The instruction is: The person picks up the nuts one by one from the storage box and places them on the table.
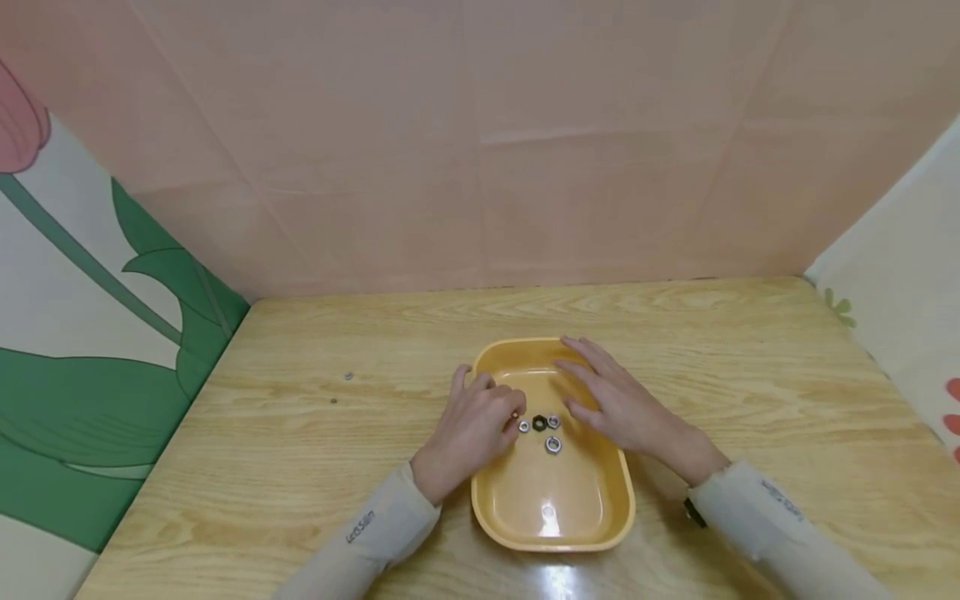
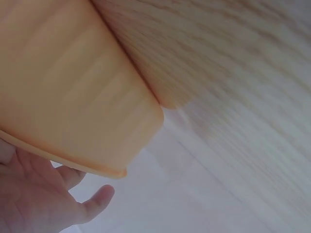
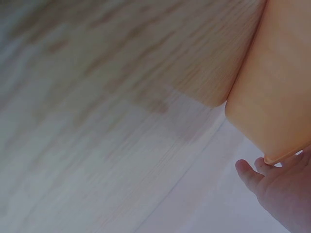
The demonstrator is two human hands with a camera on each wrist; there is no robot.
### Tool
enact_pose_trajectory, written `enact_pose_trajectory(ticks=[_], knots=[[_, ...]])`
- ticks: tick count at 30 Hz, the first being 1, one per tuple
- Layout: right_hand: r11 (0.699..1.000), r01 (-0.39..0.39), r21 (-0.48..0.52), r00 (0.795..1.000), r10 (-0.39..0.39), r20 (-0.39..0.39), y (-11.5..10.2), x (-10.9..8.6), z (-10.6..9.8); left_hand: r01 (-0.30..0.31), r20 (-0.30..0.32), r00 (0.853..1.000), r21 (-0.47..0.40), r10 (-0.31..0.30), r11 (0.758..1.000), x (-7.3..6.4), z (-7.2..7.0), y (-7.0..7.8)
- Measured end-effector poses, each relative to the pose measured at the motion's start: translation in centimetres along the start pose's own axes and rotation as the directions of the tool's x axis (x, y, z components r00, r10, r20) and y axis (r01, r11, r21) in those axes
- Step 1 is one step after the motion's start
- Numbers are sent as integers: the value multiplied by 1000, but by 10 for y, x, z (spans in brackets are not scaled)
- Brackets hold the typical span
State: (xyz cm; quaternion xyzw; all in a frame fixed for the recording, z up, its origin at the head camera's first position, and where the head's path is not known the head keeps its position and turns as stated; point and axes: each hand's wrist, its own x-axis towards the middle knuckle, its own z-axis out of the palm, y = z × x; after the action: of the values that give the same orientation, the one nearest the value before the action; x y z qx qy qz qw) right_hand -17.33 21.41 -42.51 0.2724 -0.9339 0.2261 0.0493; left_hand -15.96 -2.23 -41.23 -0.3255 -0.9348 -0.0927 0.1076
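Note:
A yellow plastic tray point(image 1: 553, 533) stands on the table with several hex nuts near its middle. Three are silvery, among them the larger nut point(image 1: 552, 445) nearest the front, and a black nut point(image 1: 540, 423) lies between the others. My left hand point(image 1: 474, 421) reaches over the left rim and pinches a small copper-coloured piece point(image 1: 515, 414) between thumb and forefinger. Its exact kind is mostly hidden by the fingertips. Over the right rim, my right hand point(image 1: 626, 408) spreads its fingers above the inside of the tray, holding nothing. Both wrist views show mainly the tray's outer wall point(image 2: 73, 87).
Two tiny parts lie on the wooden table point(image 1: 262, 467) left of the tray: a silvery ring-like one point(image 1: 348, 376) and a smaller dark one point(image 1: 333, 401). A pink sheet point(image 1: 480, 167) covers the wall behind, and patterned panels flank both sides.

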Motion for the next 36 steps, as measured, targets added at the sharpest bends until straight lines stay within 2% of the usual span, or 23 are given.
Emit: enact_pose_trajectory(ticks=[7, 10, 21, 36], knots=[[1000, 15, 1, 1000, -15, -13, 1, 0, 0, -43, -68, 997, 48, 46, 998, 1, -1, -2], [1000, 22, 5, 1000, -22, -17, 1, 0, 0, -50, -79, 995, 54, 54, 997, 1, -3, -2], [1000, 19, 10, 1000, -19, -19, 0, 0, 0, -43, -103, 994, 28, 46, 999, 0, -8, -5], [1000, 5, 12, 1000, -5, -9, 2, -1, 0, -35, -173, 984, 12, 36, 999, -4, -15, -14]])
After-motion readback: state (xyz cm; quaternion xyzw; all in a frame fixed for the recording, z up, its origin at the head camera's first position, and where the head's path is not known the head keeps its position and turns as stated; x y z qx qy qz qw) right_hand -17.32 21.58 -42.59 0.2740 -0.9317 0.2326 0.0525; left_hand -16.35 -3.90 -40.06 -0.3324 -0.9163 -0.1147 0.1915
